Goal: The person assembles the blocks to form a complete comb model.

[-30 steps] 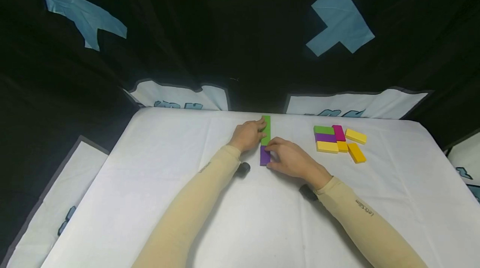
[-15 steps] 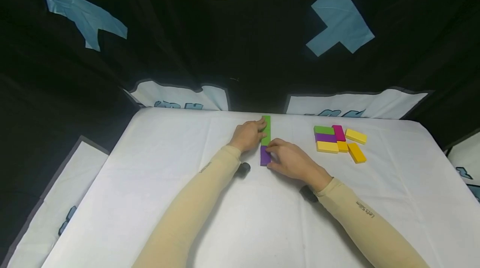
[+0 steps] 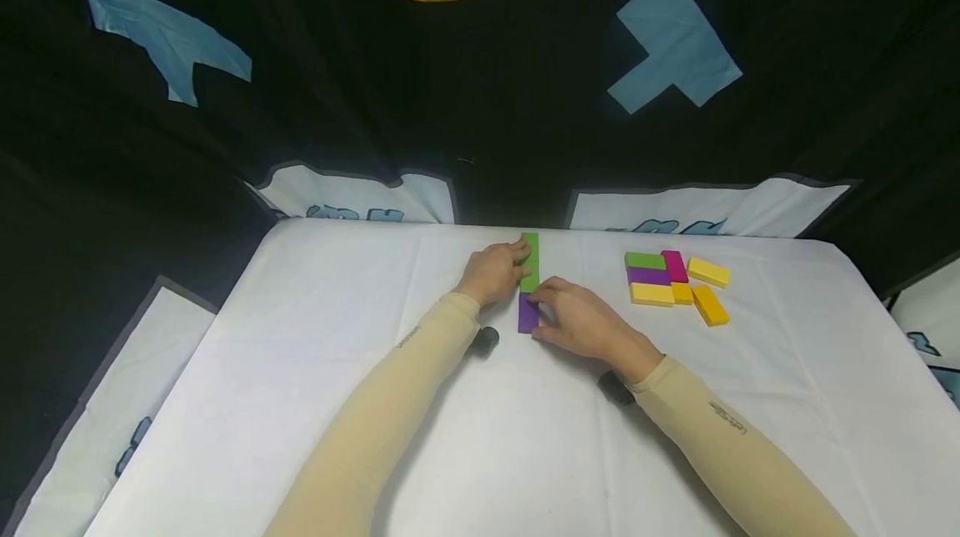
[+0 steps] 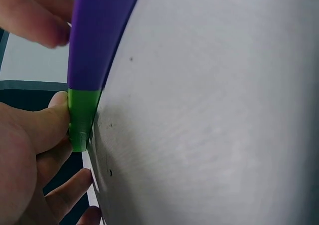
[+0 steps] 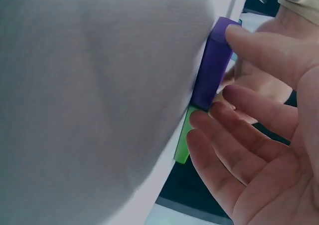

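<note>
A row of flat rectangular blocks runs away from me near the table's far edge: green blocks [image 3: 531,274] at the far end, a purple block [image 3: 528,316] at the near end. From the left side my left hand [image 3: 490,272] holds the green part, its thumb on the side and a finger at the far end. In the left wrist view the purple block [image 4: 97,40] meets the green block [image 4: 82,115] end to end. My right hand [image 3: 583,318] pinches the purple block between thumb and index finger. Its other fingers lie along the green block [image 5: 183,142] in the right wrist view.
To the right lies a cluster of blocks: green [image 3: 645,261], purple [image 3: 649,276], yellow [image 3: 652,295], magenta [image 3: 674,266] and orange [image 3: 682,293]. Beside it are a loose yellow block [image 3: 708,272] and an orange block [image 3: 710,306]. A white cloth [image 3: 300,337] covers the table; dark curtains hang behind.
The head view has shifted very slightly. Both hands keep their places on the row, and no block has visibly moved.
</note>
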{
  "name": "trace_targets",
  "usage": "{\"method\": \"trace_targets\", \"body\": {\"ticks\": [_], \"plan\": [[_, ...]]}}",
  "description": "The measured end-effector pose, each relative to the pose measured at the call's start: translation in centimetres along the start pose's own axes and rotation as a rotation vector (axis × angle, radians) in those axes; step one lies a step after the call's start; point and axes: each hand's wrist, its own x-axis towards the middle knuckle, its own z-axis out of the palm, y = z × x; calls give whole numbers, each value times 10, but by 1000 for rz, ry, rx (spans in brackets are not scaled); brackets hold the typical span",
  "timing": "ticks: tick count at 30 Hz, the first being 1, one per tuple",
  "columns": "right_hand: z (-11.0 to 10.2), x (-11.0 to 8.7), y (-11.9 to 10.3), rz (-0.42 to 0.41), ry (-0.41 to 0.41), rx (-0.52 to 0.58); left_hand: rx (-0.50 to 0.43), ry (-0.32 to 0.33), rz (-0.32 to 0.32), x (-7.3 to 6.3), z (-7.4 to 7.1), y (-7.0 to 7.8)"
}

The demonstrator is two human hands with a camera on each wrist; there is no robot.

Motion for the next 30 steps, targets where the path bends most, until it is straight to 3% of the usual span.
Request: {"method": "trace_targets", "body": {"ticks": [13, 23, 30], "plan": [[-28, -31, 16, 223, 216, 251, 6, -4, -1, -1, -1, 1], [-37, -56, 40, 340, 330, 245, -7, -2, 0, 0, 0, 0], [-45, -67, 53, 333, 453, 268, -27, -1, 2, -1, 0, -1]]}}
